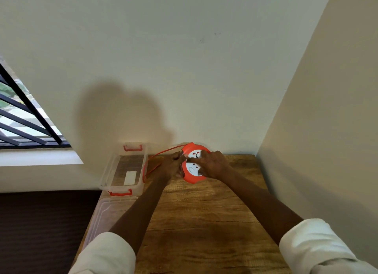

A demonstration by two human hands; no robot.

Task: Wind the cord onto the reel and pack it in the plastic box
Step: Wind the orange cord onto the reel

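Person stands at a wooden table (204, 212) set in a room corner, both arms out fwd, white sleeves (319, 245) rolled to mid forearm. Orange reel (193, 177) w/ white socket face is held tilted on edge above the far part of the tabletop, face turned toward the person. Right hand (213, 164) lies over the reel's right side, fingers curled across the white face & rim, gripping it. Left hand (173, 165) is at the reel's left edge, fingers curled in; looks like it pinches the cord right where it meets the reel, but fingertips are blurred so exact contact can't tell. Orange cord (163, 151) leaves the reel's upper left, just past the left hand, arcs out left, then loops down & back under the left wrist; a good length is unwound, loose end not seen. Left of the left hand, beyond the cord loop: clear plastic box (106, 171) w/ red latches at near & far ends, open, nothing in it but a white label on the bottom. Cord loop reaches up to the box's right wall, touching or not – can't tell. Nearer the person, just behind the box & under the left forearm, lies the clear lid (106, 210), flat on table's left edge. Barred window (24, 120) far left. Plain walls behind & to the right of the hands.
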